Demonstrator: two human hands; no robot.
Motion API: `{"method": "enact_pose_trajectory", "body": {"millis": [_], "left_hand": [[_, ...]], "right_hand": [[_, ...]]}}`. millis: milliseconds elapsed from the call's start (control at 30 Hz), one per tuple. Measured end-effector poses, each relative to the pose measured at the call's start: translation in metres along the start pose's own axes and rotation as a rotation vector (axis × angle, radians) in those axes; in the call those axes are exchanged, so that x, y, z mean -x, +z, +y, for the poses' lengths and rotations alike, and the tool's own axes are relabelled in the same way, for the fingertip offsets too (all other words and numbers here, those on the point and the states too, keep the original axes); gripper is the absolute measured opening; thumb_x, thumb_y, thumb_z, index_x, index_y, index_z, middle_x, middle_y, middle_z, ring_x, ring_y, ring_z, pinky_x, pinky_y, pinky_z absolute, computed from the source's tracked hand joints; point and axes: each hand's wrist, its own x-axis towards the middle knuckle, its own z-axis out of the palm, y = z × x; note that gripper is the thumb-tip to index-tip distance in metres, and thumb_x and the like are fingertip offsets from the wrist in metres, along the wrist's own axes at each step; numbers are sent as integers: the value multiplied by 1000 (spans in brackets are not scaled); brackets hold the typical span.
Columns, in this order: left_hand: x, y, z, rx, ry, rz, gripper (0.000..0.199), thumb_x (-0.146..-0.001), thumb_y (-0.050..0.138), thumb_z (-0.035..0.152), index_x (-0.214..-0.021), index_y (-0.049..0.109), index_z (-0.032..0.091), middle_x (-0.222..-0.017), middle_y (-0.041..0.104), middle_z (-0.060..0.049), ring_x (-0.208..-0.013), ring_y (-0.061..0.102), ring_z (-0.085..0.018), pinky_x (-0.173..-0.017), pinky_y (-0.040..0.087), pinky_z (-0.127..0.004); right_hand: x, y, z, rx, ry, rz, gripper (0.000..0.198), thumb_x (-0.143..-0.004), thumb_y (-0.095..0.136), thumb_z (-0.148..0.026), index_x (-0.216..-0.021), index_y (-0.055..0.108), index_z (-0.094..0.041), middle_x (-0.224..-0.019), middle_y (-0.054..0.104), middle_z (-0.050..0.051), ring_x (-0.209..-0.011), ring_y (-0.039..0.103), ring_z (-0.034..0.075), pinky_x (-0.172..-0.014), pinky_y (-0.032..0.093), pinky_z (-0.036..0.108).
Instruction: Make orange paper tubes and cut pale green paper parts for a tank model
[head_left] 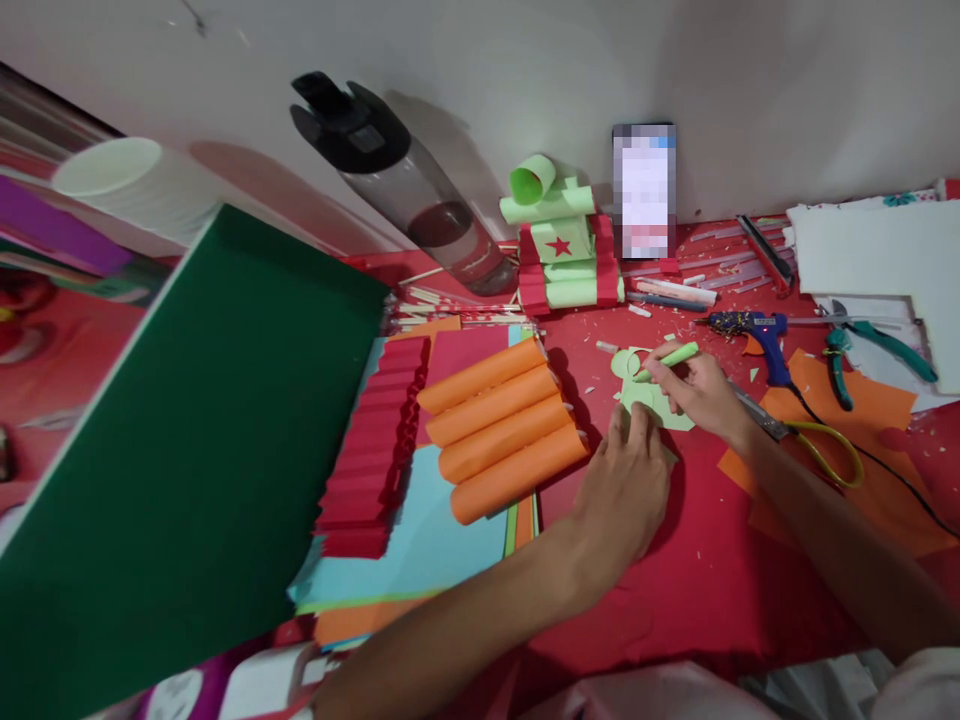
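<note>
My right hand [697, 390] is closed around a slim light green pen [681, 354], its lower end at a piece of light green paper [679, 415] on the red table. Pressed down on the near edge of that paper is my left hand [630, 475], its fingers stretched forward. A small paper ring [633, 362] and a rounded light green cut-out lie at the pen's lower end. Just left of my hands sits a row of several orange paper tubes [502, 430]. Behind them stands a light green and red paper model [570, 250] with a red star.
Right of my hands lie yellow-handled scissors [825, 450], a blue glue gun [757, 328], teal pliers [885, 345] and a cutter [765, 255]. A phone [643, 195] and a bottle [442, 220] lean on the wall. A green board [195, 430] and pleated red paper [375, 440] are left.
</note>
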Motion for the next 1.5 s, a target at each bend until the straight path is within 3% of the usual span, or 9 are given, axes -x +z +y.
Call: {"method": "enact_pose_trajectory", "body": {"millis": [133,333,467,700,967,1167,1367,1500], "left_hand": [[0,-3,0,-27,34,-6,36,-99,45,8,-123,71,0,-136,66,-29,-139,56,-37,-121,42,-56],[0,2,1,-40,12,-32,44,-100,44,9,-136,64,-5,-155,53,-36,-150,50,-41,-121,45,-56],[1,8,-1,16,-8,4,48,-99,43,9,-143,60,-2,-156,53,-34,-152,48,-40,-118,47,-60],[-3,15,1,71,-122,17,50,-108,40,20,-152,50,-2,-161,48,-33,-151,49,-38,-114,51,-50],[-3,12,-3,50,-145,127,44,-107,47,22,-143,60,1,-150,61,-25,-142,55,-38,-120,41,-52],[-7,5,-6,97,-114,101,31,-105,48,19,-126,65,5,-126,69,-22,-117,67,-32,-103,52,-45],[-7,5,-6,77,-119,90,36,-104,45,16,-134,62,4,-144,63,-26,-125,65,-34,-100,53,-45],[-8,2,-6,73,-125,62,39,-106,45,18,-138,62,3,-148,62,-26,-128,65,-35,-101,53,-45]], "right_hand": [[1,0,-2,16,11,12,46,-96,64,-67,-100,72,-22,-73,70,0,-49,56,11,-49,44,25],[0,1,-2,-3,17,20,47,-96,64,-68,-100,72,-22,-75,72,1,-49,56,11,-49,43,25],[0,1,-2,-10,19,16,48,-95,64,-69,-99,72,-22,-75,71,1,-49,56,11,-49,43,25],[1,1,-3,31,5,26,46,-96,63,-68,-100,73,-23,-77,73,2,-51,57,13,-51,45,27],[2,1,-5,85,-20,26,43,-96,64,-65,-94,73,-23,-75,72,4,-62,65,18,-52,44,27],[2,2,-6,88,-22,15,42,-96,64,-64,-93,74,-23,-78,74,5,-63,66,19,-52,45,27],[2,2,-5,129,-28,67,38,-99,61,-59,-94,72,-22,-81,74,5,-62,65,17,-51,44,26],[2,2,-7,118,-52,23,36,-99,61,-57,-93,71,-22,-88,76,6,-63,65,17,-53,45,27]]}}
